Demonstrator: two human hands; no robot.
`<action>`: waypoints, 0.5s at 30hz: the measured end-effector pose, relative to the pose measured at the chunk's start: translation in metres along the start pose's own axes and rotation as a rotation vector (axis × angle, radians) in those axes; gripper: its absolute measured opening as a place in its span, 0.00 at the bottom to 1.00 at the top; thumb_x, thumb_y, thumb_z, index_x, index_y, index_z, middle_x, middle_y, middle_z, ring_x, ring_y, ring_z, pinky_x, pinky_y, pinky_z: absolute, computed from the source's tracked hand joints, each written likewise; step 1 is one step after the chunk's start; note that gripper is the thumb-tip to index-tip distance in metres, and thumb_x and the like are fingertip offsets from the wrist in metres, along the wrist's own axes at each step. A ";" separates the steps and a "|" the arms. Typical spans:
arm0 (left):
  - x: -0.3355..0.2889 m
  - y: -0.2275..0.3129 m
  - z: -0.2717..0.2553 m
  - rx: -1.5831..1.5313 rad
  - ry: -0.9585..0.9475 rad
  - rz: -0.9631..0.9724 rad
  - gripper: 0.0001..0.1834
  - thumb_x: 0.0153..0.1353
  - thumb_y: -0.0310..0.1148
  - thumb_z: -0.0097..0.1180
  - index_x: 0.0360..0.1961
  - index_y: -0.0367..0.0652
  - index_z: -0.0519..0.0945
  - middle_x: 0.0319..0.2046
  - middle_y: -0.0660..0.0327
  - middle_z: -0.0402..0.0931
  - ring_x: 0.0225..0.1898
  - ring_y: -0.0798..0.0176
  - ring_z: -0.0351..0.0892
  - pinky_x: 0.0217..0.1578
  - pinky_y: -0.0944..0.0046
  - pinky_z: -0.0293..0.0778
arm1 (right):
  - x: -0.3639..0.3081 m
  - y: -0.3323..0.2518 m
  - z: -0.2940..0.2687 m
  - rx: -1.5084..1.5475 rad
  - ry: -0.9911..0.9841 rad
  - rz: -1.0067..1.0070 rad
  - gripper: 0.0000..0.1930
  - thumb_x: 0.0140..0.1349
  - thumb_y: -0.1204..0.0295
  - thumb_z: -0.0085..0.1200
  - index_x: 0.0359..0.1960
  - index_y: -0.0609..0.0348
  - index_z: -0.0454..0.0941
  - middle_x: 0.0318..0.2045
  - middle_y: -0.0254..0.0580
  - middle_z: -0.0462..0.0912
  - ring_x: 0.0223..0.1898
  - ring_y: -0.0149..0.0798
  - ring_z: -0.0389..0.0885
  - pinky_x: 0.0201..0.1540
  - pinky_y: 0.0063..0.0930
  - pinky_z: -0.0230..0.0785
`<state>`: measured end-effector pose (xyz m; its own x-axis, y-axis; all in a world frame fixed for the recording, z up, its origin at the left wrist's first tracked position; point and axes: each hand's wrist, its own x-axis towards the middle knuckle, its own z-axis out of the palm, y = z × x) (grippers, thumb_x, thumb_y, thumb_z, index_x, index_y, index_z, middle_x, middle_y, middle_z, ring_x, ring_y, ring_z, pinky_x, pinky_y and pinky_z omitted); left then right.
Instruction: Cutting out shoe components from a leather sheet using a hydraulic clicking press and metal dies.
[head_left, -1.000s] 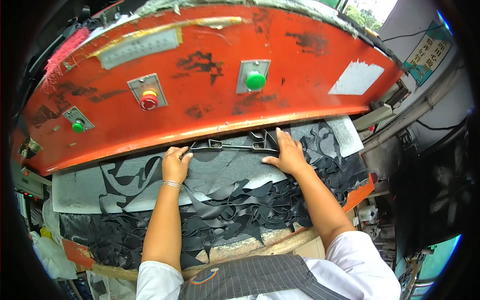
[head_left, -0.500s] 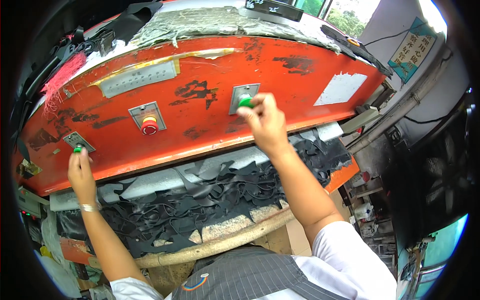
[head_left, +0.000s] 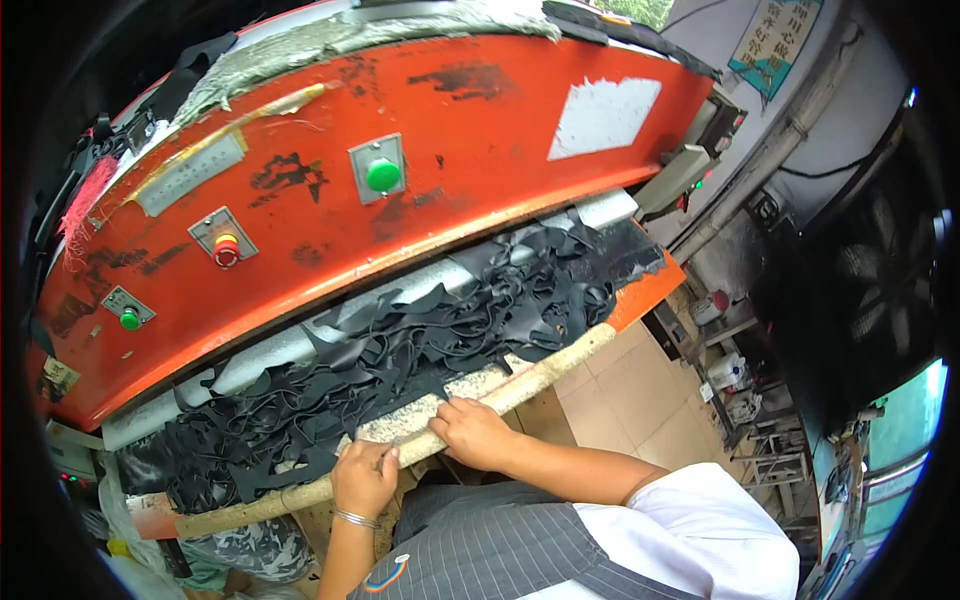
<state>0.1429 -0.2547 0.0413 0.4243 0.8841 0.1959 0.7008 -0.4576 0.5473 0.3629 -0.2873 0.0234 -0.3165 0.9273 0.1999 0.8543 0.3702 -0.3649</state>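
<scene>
My left hand [head_left: 362, 480], with a bracelet at the wrist, curls over the worn, pale, rounded front edge [head_left: 562, 366] of a board. Close beside it, my right hand [head_left: 470, 432] grips the same edge, its knuckles up. Just beyond both hands, a tangled heap of black leather-like scraps [head_left: 300, 430] covers most of the board. Above the heap spans the orange-red beam [head_left: 330, 225] of a press-like machine. Its front carries a green push button [head_left: 382, 175], a red mushroom-shaped button [head_left: 227, 252] and a smaller green button [head_left: 129, 319]; neither hand touches them.
A white block [head_left: 608, 208] runs behind the scraps, under the beam. Pink threads [head_left: 90, 200] hang at the beam's left end. To the right are a large dark fan [head_left: 880, 260], a wall pipe [head_left: 780, 145] and cluttered shelves [head_left: 735, 375]. Floor tiles [head_left: 630, 400] show below.
Both hands have left the two green buttons and come down to the board's front edge, close together. The view has shifted, so the machine appears farther left and higher.
</scene>
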 end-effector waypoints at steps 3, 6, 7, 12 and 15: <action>0.005 0.007 0.003 0.020 0.002 -0.014 0.07 0.52 0.34 0.62 0.28 0.43 0.85 0.29 0.57 0.80 0.33 0.50 0.79 0.37 0.56 0.75 | 0.004 0.007 -0.003 -0.003 0.066 -0.033 0.07 0.48 0.72 0.53 0.28 0.58 0.78 0.31 0.42 0.78 0.38 0.44 0.77 0.42 0.34 0.71; 0.017 0.010 0.002 0.014 0.002 -0.040 0.07 0.51 0.34 0.63 0.26 0.43 0.85 0.27 0.57 0.80 0.32 0.50 0.79 0.36 0.56 0.74 | 0.012 0.013 -0.009 0.008 0.027 -0.044 0.06 0.48 0.72 0.52 0.28 0.59 0.78 0.30 0.42 0.78 0.38 0.44 0.77 0.41 0.34 0.72; 0.021 0.010 0.000 -0.003 0.003 -0.059 0.06 0.51 0.34 0.63 0.24 0.43 0.85 0.26 0.57 0.80 0.32 0.50 0.79 0.35 0.56 0.74 | 0.015 0.016 -0.009 0.016 0.032 -0.057 0.06 0.49 0.72 0.52 0.27 0.59 0.79 0.30 0.42 0.78 0.37 0.44 0.77 0.41 0.34 0.72; 0.065 0.006 -0.034 -0.069 -0.374 -0.188 0.09 0.53 0.35 0.63 0.20 0.42 0.84 0.25 0.56 0.81 0.32 0.51 0.80 0.35 0.57 0.75 | 0.050 0.055 -0.055 0.273 -0.562 -0.157 0.21 0.50 0.59 0.64 0.42 0.58 0.79 0.37 0.46 0.81 0.43 0.50 0.79 0.48 0.38 0.72; 0.119 -0.019 -0.051 -0.176 -0.427 -0.272 0.10 0.55 0.34 0.61 0.22 0.40 0.84 0.26 0.54 0.81 0.33 0.54 0.81 0.36 0.60 0.75 | 0.108 0.106 -0.092 0.407 -0.204 -0.074 0.25 0.53 0.57 0.63 0.50 0.55 0.78 0.42 0.48 0.80 0.48 0.52 0.76 0.51 0.41 0.69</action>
<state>0.1513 -0.1357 0.0954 0.4622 0.8344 -0.3002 0.7265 -0.1622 0.6678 0.4572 -0.1535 0.0898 -0.4800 0.8744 0.0703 0.6080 0.3894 -0.6919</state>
